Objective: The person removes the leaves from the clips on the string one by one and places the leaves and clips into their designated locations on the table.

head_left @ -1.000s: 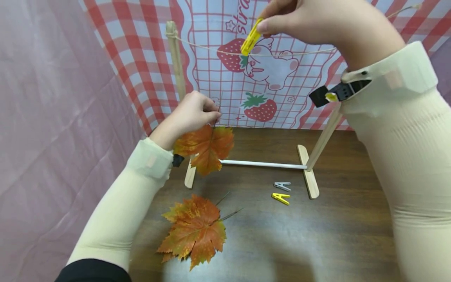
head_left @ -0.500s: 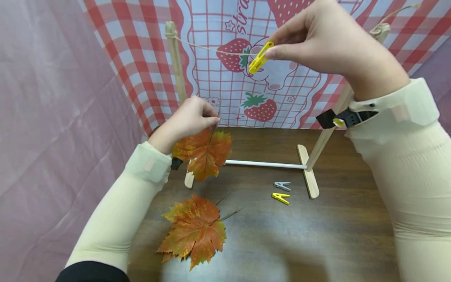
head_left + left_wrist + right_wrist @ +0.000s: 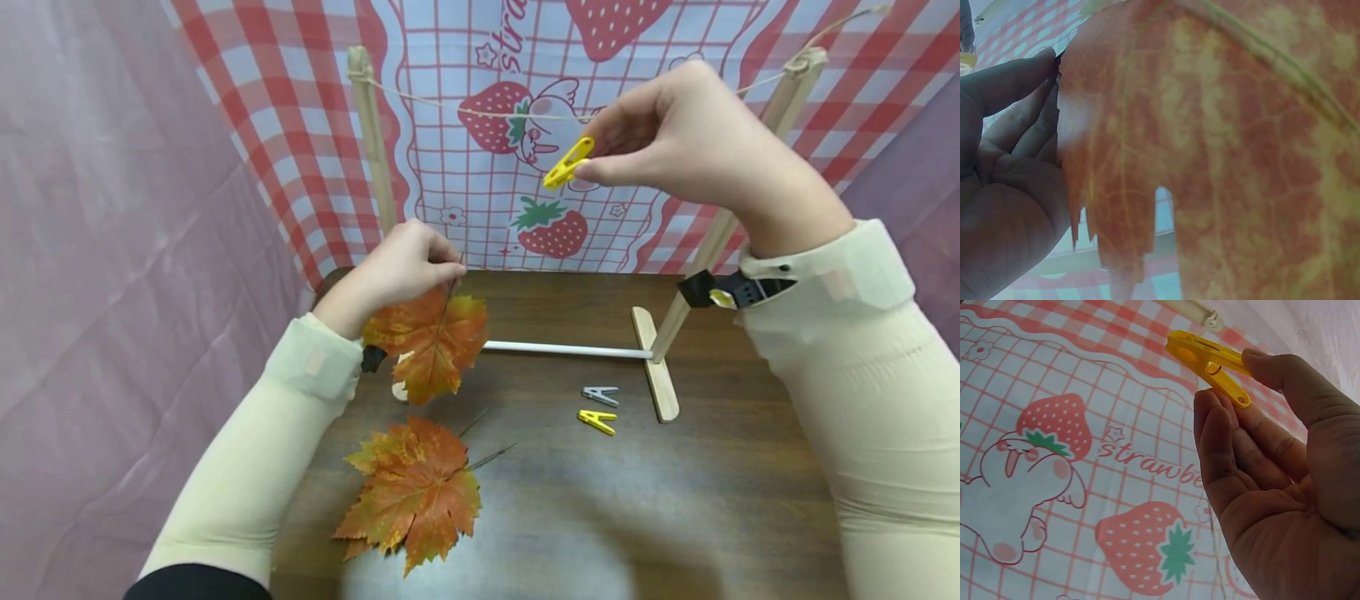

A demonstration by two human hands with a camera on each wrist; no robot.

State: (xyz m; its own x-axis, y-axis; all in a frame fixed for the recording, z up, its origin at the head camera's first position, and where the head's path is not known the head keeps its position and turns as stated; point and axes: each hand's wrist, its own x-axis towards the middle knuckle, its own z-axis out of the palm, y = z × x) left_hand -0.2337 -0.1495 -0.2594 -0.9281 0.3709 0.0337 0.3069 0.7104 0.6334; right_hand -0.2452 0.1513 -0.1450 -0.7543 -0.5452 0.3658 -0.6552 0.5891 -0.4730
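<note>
My left hand [image 3: 401,265] pinches the thin stem of an orange maple leaf [image 3: 435,342], which hangs below the fingers. In the left wrist view that leaf [image 3: 1210,144] fills most of the picture and hides part of the hand. Between thumb and fingertips, my right hand [image 3: 675,142] holds a yellow clothespin [image 3: 570,163]; the right wrist view shows the clothespin [image 3: 1207,359] by its two handles, thumb on one and fingers on the other. A string [image 3: 435,102] runs behind and a little above the clothespin, tied between two wooden posts. Leaf and clothespin are well apart.
More maple leaves [image 3: 420,492] lie stacked on the wooden table [image 3: 570,517]. A grey clothespin [image 3: 602,395] and another yellow clothespin [image 3: 597,422] lie near the right foot [image 3: 656,367] of the stand. A white rod [image 3: 566,348] joins its base. Strawberry-patterned cloth [image 3: 480,192] hangs behind.
My right hand has come down from the string with the yellow clothespin, moving slightly right. The left hand has lowered a little with its leaf. Things on the table stay put.
</note>
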